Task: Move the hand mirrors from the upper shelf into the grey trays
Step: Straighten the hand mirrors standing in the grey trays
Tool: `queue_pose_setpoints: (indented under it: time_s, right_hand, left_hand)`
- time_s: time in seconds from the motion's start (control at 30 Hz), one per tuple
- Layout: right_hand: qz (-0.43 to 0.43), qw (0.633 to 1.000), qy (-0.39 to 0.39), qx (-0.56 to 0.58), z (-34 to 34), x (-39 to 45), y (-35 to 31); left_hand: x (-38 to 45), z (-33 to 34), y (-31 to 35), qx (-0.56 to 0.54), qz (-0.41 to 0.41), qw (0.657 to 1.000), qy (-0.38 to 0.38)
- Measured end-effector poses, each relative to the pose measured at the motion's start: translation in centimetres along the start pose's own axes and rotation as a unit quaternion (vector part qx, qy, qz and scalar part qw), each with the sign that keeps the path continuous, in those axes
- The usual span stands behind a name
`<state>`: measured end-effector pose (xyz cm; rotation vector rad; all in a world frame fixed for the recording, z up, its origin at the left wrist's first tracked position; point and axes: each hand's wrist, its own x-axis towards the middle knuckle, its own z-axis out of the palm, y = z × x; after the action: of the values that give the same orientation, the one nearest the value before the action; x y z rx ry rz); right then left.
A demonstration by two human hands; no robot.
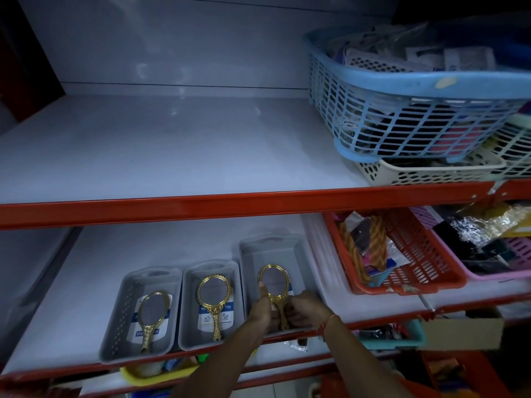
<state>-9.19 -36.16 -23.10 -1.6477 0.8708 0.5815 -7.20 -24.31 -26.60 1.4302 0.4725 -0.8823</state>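
Mirrors are nearly all down now, and we are on what looks like the last placement. Both hands work over the right tray (pixel 298 254) on the lower shelf (pixel 94 297), near its front edge. Our left hand (pixel 261 308) has its grip closed on the third mirror (pixel 274 282), thumb pressed up against the gold rim just under the glass. Our right hand (pixel 304 311) pinches the handle lower down, fingers curled narrow around it. So that mirror is held by both hands, head pointing toward the back of the tray, handle toward the front rim. Whether it already rests on the tray floor we cannot tell.

To the left, the middle tray (pixel 189 334) already carries its mirror (pixel 214 297), lying flat, handle toward the shelf's front edge. Further left again, the left tray (pixel 112 334) holds another mirror (pixel 153 317), same way round.

Up top, the upper shelf (pixel 172 145) shows no mirrors on its open stretch; only the blue basket (pixel 402 110) and a white one (pixel 431 170) beneath it sit at its right end.

Our read: the task is close to done. The next move calls for easing the mirror flat, centred between the tray walls, then opening both grips and drawing the hands back over the front rim without dragging the handle along.
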Motion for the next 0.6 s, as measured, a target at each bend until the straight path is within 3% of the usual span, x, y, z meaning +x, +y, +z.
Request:
queue_pose_setpoints:
  time_s: [0.3,0.43,0.6]
  right_hand:
    - [-0.029,0.998,0.028,-0.054,0.6,-0.7,-0.2]
    - [-0.091,0.987,0.081,-0.105,0.9,-3.0,-1.1]
    - [-0.165,0.978,0.088,-0.095,2.0,-6.3,-2.8]
  left_hand:
    - [-1.9,-0.1,0.5,0.026,0.022,0.999,-0.011]
    - [-4.4,-1.3,0.8,0.084,0.076,0.993,0.011]
    - [-8.7,-4.1,2.4,0.056,0.13,0.99,0.007]
